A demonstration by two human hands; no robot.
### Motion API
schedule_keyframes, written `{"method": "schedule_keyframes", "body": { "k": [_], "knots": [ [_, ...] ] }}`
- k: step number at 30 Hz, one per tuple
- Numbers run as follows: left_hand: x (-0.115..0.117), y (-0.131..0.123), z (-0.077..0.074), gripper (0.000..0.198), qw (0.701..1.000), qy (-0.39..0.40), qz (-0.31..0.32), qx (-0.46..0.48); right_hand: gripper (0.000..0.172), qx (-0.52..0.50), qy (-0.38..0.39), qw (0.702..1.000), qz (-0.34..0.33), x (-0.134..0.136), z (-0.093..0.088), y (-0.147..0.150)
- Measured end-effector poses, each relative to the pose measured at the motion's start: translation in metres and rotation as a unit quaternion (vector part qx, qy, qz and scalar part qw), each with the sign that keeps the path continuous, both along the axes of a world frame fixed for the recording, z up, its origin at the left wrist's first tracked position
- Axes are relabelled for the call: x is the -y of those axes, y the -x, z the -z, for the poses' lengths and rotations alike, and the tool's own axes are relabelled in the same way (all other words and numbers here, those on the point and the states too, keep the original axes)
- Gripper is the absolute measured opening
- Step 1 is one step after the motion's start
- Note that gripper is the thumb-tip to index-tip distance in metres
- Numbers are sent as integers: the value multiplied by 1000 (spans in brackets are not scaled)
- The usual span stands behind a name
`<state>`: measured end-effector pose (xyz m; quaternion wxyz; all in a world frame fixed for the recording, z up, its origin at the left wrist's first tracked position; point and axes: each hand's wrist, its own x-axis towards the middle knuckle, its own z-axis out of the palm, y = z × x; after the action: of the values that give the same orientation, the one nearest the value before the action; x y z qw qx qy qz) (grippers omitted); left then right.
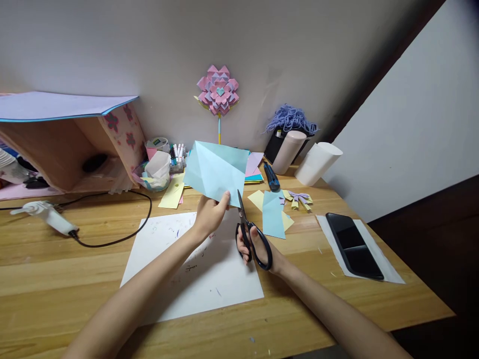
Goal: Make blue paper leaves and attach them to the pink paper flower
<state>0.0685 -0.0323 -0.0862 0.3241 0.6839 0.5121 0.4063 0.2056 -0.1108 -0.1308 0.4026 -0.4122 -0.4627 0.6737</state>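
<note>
My left hand (210, 214) pinches the lower edge of a folded light blue paper sheet (215, 169) and holds it up over the wooden desk (56, 269). My right hand (258, 249) has its fingers through the black handles of a pair of scissors (247, 229). The scissor blades point up at the paper's lower right corner, right beside my left thumb. Under both hands lies a large white sheet (209, 279) with pen marks.
A cut blue paper piece (273, 214) and yellow scraps lie right of the scissors. A black phone (354, 244) rests on white paper at the right. A glue gun (48, 217) with its cable lies left. Cups, markers, paper rolls and a paper flower (219, 92) line the wall.
</note>
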Motion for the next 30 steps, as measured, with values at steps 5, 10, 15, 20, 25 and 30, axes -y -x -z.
{"method": "schedule_keyframes", "body": {
  "k": [5,10,15,20,25,30],
  "knots": [
    [0,-1,0,44,1000,0,-2,2,59,0,-2,1000,5,-1,5,-2],
    [-1,0,1,45,1000,6,-4,-10,58,-16,31,999,9,-3,1,0],
    [-1,-1,0,45,1000,5,-3,-13,57,-30,48,998,31,-1,-3,4],
    [-3,0,1,46,1000,15,-4,-7,49,20,3,999,36,0,3,1],
    [-5,0,4,47,999,43,-2,-4,56,3,21,999,33,-1,4,3],
    [-4,-1,5,47,997,71,16,-3,61,16,9,999,40,-3,5,4]
  ]
}}
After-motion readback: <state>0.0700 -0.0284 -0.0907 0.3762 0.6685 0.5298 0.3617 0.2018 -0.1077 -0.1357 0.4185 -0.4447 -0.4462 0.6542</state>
